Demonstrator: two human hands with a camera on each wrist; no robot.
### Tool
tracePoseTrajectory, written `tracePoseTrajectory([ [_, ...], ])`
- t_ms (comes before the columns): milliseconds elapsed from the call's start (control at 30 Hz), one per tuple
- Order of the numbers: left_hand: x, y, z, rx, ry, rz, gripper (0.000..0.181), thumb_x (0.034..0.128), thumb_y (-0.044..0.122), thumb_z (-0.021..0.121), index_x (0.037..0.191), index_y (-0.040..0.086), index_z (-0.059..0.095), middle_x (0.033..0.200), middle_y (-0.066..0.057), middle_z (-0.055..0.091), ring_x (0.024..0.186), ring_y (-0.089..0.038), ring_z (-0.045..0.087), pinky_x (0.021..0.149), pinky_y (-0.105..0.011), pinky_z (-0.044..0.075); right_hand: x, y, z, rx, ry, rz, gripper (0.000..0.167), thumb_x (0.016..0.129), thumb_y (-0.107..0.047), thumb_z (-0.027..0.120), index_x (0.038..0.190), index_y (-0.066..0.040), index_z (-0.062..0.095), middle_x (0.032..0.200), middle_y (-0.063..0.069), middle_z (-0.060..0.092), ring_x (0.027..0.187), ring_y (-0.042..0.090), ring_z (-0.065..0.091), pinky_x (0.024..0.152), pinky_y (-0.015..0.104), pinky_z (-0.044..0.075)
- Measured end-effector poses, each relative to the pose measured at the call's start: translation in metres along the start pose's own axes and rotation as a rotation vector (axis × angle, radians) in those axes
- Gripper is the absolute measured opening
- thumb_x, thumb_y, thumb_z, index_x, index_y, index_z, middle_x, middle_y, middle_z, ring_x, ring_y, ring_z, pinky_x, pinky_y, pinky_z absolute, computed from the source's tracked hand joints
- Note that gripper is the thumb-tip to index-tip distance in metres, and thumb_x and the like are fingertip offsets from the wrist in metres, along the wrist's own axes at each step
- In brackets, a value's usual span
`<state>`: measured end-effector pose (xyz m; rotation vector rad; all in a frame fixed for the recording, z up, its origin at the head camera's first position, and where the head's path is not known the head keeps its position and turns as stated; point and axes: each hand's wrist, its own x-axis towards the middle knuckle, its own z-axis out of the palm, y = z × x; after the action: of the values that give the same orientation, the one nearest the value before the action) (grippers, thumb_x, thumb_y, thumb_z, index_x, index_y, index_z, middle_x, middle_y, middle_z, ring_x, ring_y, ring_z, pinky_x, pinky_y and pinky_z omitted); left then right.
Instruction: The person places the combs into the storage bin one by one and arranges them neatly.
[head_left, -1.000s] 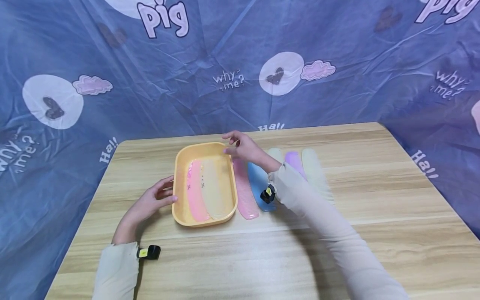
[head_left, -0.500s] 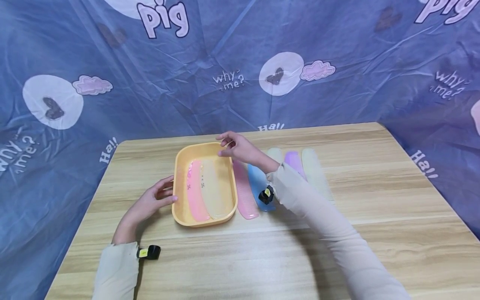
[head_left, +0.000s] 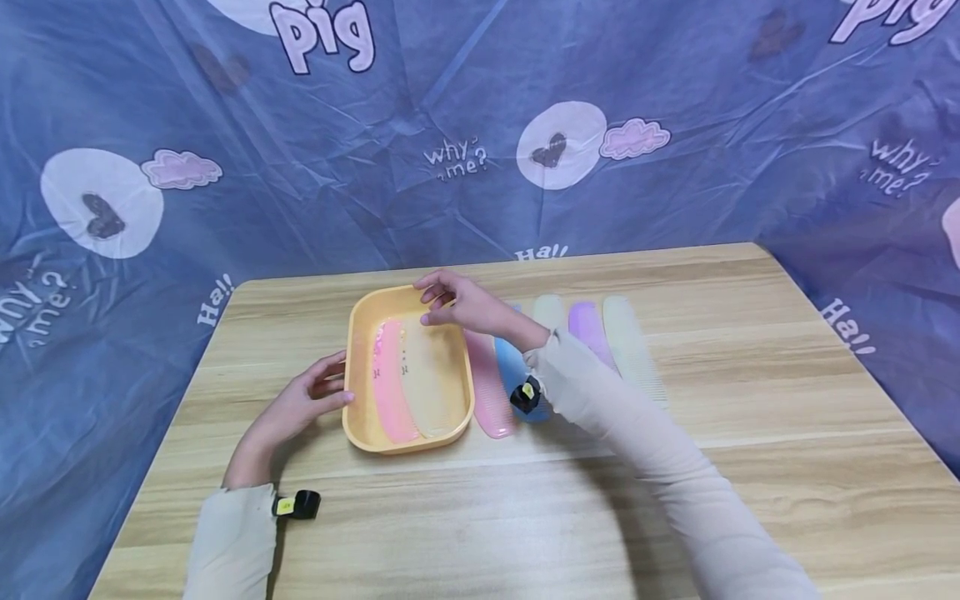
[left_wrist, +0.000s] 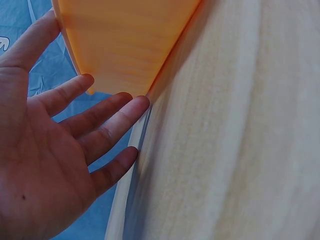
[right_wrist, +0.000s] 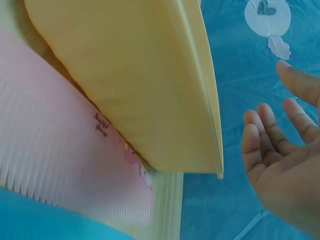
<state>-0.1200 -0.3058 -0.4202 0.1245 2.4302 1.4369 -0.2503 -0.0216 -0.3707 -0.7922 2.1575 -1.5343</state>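
The left hand has its fingers spread, the thumb touching the near side wall of a yellow, round-cornered tray of what looks like smooth, rigid plastic. The right hand, fingers loosely curled and pinching nothing, is over the tray's far end; nearer the body than this hand, a glossy pink curved comb and a translucent cream comb lie side by side inside. Light, even left-hand pressure should steady those slick walls without sliding the tray. Combs probably handle best by their solid backs, sparing the thin teeth. Below the right wrist, a shiny blue comb rests on the wood-grain desk.
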Motion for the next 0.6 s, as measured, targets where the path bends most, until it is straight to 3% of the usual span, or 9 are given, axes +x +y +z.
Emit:
tracePoseTrajectory([
  [267,0.0,0.0,0.0,0.001,-0.001,0.001,0.074,0.0931,0.023,0.065,0.154,0.01,0.024,0.151,-0.024,0.035,0.132,-0.041,0.046,0.089,-0.009,0.041,-0.002,-0.007,0.014,0.005,-0.113,0.01,0.056,0.084,-0.001,0.071,0.134,0.0,0.048,0.127,0.026,0.055,0.118,0.041,0.056,0.094,0.028,0.051],
  [600,0.0,0.001,0.0,-0.008,-0.003,-0.007,0.073,0.0933,0.023,0.064,0.153,0.01,0.024,0.151,-0.024,0.036,0.132,-0.041,0.046,0.09,-0.012,0.042,0.002,-0.01,0.034,0.02,-0.225,0.003,0.057,0.084,0.002,0.069,0.135,0.005,0.044,0.13,0.03,0.052,0.119,0.041,0.055,0.093,0.026,0.051],
])
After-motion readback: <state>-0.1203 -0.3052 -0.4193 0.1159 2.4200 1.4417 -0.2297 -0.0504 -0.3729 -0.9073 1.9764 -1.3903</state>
